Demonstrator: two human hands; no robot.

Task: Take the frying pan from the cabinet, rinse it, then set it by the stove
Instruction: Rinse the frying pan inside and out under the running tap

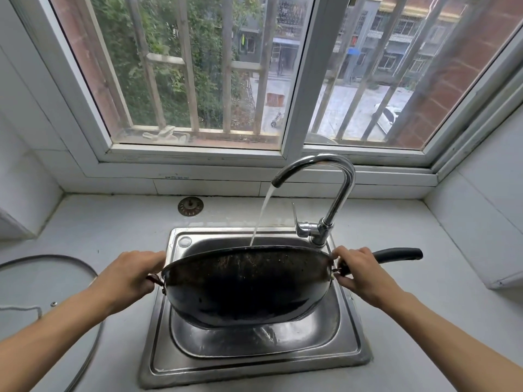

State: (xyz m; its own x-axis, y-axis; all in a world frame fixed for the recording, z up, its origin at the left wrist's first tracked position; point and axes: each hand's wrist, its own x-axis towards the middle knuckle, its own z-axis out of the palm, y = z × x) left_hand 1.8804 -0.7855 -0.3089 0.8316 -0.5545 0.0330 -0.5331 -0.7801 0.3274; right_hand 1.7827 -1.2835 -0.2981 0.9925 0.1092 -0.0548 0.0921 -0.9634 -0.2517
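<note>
The sink (256, 360) is set into the desk (424, 306), straight ahead below the window (254, 80). The faucet (325, 193) stands at the sink's far right corner, its spout arching left over the basin. The frying pan (246, 287) hangs tilted over the sink — its underside toward the near edge, its long handle pointing right over the desk. The left hand (133, 275) grips the pan's left side, the right hand (359, 273) its right side at the handle's base. A glass lid (56, 278) lies on the desk to the left; a drain strainer (190, 206) sits behind the sink, near the wall.
</note>
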